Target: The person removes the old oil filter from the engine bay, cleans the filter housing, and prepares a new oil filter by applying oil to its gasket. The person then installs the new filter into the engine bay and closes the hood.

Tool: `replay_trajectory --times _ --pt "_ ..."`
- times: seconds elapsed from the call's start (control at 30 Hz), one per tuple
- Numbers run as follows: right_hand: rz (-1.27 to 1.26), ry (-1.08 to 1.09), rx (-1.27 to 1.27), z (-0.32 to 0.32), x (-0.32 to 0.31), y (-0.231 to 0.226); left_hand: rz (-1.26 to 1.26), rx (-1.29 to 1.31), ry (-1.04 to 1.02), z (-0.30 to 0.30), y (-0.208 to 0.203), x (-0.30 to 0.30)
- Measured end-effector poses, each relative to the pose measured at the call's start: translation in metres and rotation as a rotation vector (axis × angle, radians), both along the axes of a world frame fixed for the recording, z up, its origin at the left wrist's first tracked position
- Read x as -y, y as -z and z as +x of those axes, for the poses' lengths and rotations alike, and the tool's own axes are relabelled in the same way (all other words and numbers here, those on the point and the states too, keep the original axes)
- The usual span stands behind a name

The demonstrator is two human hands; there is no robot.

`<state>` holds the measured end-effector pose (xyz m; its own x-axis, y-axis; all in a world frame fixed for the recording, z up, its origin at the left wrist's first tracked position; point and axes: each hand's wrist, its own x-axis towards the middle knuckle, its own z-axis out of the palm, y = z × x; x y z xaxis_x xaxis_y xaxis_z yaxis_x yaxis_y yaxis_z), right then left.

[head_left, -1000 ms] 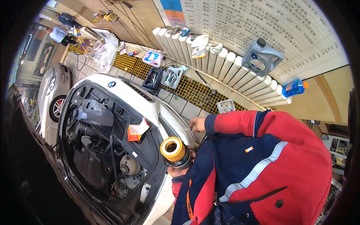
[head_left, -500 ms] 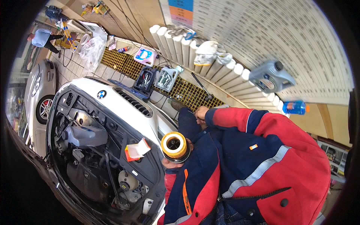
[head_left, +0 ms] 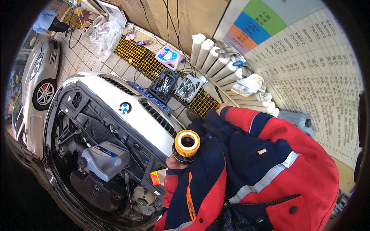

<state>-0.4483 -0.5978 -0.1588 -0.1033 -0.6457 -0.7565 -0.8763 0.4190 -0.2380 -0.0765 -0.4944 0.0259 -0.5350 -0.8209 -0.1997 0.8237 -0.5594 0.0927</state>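
Observation:
My left hand [head_left: 174,163] is closed around the black cap beneath an orange pleated oil filter [head_left: 187,143]. The filter's pale ring-shaped end and dark centre hole face up, just off the white car's front edge. My right hand [head_left: 221,109] is stretched forward, at the lower end of a long dark bar-shaped tool [head_left: 219,93] by the yellow grating. Its fingers are mostly hidden, so I cannot tell whether it grips the tool. Left of my left sleeve, a small red, yellow and white box [head_left: 157,176] rests on the engine bay's edge.
A grey oil jug [head_left: 106,159] lies on the open engine bay [head_left: 92,188]. Tool cases [head_left: 163,85] and a pale jug [head_left: 169,57] stand on the yellow floor grating [head_left: 131,52]. A white radiator [head_left: 210,57] lines the wall. Behind are a silver car [head_left: 32,84] and a person [head_left: 46,23].
The view has shifted, and the grey jug appears larger. My right hand has reached forward to the dark tool's lower end. My left hand still holds the filter.

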Motion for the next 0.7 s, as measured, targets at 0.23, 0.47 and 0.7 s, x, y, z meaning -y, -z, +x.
replay_trajectory --times 0.23,0.47,0.7 --pt "0.000 -0.189 0.203 -0.057 0.029 0.053 0.068 -0.001 0.006 -0.006 -0.015 0.070" --pt "0.137 0.082 0.305 -0.043 0.132 0.030 -0.092 0.204 -0.059 -0.051 -0.060 0.147" --pt "-0.178 -0.855 0.025 -0.088 0.210 0.031 0.060 0.202 -0.002 -0.055 -0.061 0.195"
